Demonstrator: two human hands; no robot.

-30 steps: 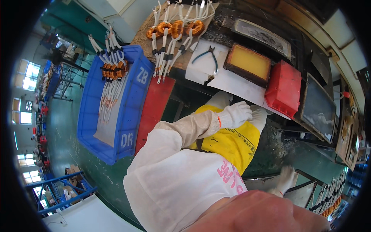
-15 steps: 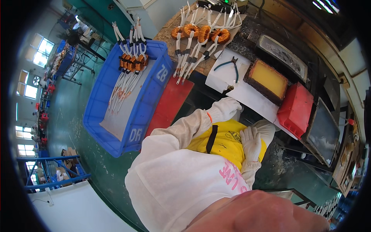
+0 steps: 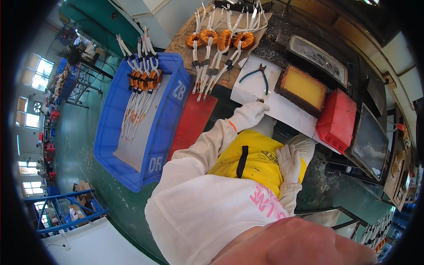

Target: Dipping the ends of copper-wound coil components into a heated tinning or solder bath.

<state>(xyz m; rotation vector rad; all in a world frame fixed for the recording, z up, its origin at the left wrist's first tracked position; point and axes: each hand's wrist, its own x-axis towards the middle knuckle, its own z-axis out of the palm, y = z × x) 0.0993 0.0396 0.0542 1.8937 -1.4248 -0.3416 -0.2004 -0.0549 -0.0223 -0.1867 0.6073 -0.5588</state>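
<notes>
My left hand (image 3: 249, 115), in a white glove with an orange band at the cuff, reaches to the near edge of a white sheet (image 3: 279, 107). Its fingers are closed together, and a small dark piece (image 3: 260, 100) shows right at the fingertips. Whatever lies inside the fingers is hidden. Over my lap my right hand (image 3: 288, 162), also gloved, rests palm up with fingers stretched out, holding nothing. Cutting pliers (image 3: 266, 79) with dark green handles lie spread on the sheet, beyond my left hand. Beneath both hands is yellow cloth (image 3: 249, 154) with a black strap.
Several copper-wound ring coils (image 3: 225, 40) with white leads lie on the bench at the back. A blue crate (image 3: 176, 110) at left holds more coils. Right of the pliers sit a tray of yellow material (image 3: 304, 87), a metal-rimmed tray (image 3: 319, 61) and a red bin (image 3: 336, 121).
My left hand has moved forward and slightly left, from over my lap to the small dark piece at the sheet's edge. My right hand stays open on my lap. The view has shifted slightly.
</notes>
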